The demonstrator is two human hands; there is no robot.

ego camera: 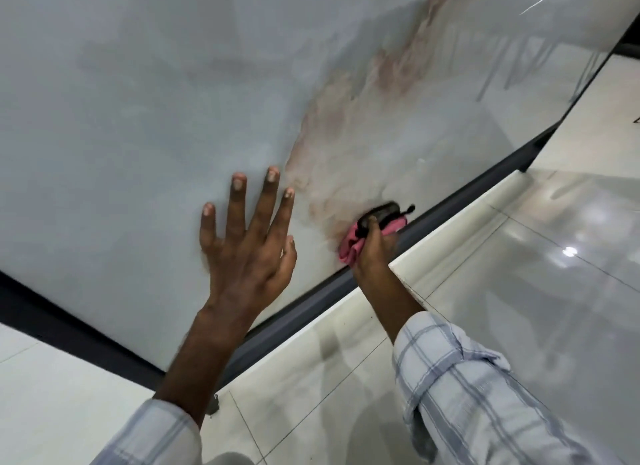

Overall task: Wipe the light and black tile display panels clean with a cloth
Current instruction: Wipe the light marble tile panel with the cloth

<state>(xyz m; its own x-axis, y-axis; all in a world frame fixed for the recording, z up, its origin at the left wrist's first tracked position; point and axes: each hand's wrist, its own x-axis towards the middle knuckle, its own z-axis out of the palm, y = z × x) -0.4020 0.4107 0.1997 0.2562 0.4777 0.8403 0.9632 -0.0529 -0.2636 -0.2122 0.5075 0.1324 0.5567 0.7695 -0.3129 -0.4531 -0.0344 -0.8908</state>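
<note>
The left hand (247,246) spreads flat, fingers splayed toward twelve o'clock, while the right hand (375,248), reaching toward eleven o'clock from a rolled checked sleeve (460,378), curls round a crumpled pink cloth (348,250).

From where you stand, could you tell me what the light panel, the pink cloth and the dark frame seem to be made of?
Light panel: likely polished ceramic or stone tile; glossy, mirror-like reflections, brownish veins.
Pink cloth: soft fabric; it bunches in folds.
Dark frame: matte, perhaps painted metal.

No writing, label, brand, number or sign can be read on the light tile panel (138,101), the pink cloth (349,251) below it, or the checked sleeves (485,395).
</note>
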